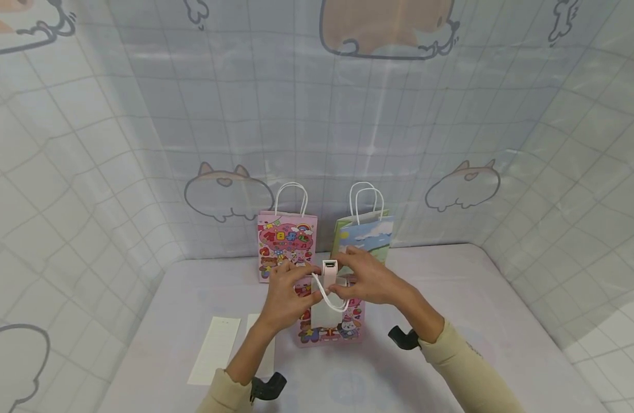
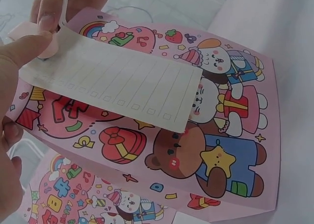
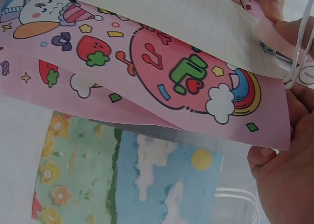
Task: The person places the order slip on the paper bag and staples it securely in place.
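In the middle of the table stands a pink cartoon gift bag point(image 1: 352, 330). A cream lined card point(image 2: 122, 76) lies flat against its front near the top edge. A small pink stapler point(image 1: 329, 274) sits at that edge, over the upper end of the card. My left hand point(image 1: 288, 295) pinches the stapler with the thumb on it, its other fingers behind the bag. From the other side my right hand point(image 1: 371, 278) grips the stapler too, its fingers also behind the bag. The white rope handle point(image 1: 333, 304) droops over the front.
A second pink gift bag point(image 1: 288, 246) stands behind at the left. A bag with a sky and meadow print point(image 1: 376, 232) stands at the back right. Two lined paper slips point(image 1: 215, 350) lie at the left, one partly behind my left forearm. A printed grid curtain point(image 1: 306, 115) encloses the table.
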`<state>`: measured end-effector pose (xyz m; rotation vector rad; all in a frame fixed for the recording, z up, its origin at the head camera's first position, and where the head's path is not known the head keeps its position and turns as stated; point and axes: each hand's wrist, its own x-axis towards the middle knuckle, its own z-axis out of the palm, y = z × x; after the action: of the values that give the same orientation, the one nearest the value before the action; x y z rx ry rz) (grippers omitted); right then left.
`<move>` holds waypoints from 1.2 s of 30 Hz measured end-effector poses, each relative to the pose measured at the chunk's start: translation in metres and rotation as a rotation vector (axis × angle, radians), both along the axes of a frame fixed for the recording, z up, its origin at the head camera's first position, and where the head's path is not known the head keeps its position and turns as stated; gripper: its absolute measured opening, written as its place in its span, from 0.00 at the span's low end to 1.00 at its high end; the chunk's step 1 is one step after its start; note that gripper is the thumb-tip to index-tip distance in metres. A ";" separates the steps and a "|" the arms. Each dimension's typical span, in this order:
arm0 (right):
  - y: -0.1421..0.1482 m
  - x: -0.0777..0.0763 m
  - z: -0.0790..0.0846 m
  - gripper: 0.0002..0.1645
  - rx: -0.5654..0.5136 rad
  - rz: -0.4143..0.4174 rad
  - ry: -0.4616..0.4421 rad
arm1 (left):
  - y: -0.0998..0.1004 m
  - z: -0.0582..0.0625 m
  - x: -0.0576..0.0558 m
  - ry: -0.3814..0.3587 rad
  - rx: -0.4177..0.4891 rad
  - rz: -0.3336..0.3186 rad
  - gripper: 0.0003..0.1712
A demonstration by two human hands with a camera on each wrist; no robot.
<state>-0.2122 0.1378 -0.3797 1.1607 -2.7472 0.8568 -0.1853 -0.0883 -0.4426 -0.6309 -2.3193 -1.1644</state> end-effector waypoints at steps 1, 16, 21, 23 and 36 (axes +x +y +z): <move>0.000 0.000 -0.001 0.27 -0.002 0.004 0.006 | 0.000 0.000 0.000 0.004 0.000 -0.002 0.22; 0.001 -0.001 -0.003 0.24 -0.016 0.003 0.017 | 0.000 0.002 0.000 -0.051 0.012 -0.003 0.23; 0.001 -0.001 -0.004 0.24 -0.023 0.000 0.024 | -0.001 0.002 -0.001 -0.042 0.005 -0.021 0.23; 0.001 0.000 -0.004 0.24 -0.026 0.001 0.023 | -0.001 0.002 -0.002 -0.023 -0.005 -0.023 0.23; 0.000 0.001 -0.006 0.23 -0.021 0.023 0.081 | -0.003 0.003 -0.002 0.086 -0.047 -0.035 0.22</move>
<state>-0.2111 0.1382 -0.3858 1.1985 -2.6592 0.8193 -0.1869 -0.0917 -0.4393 -0.7271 -2.2779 -1.0790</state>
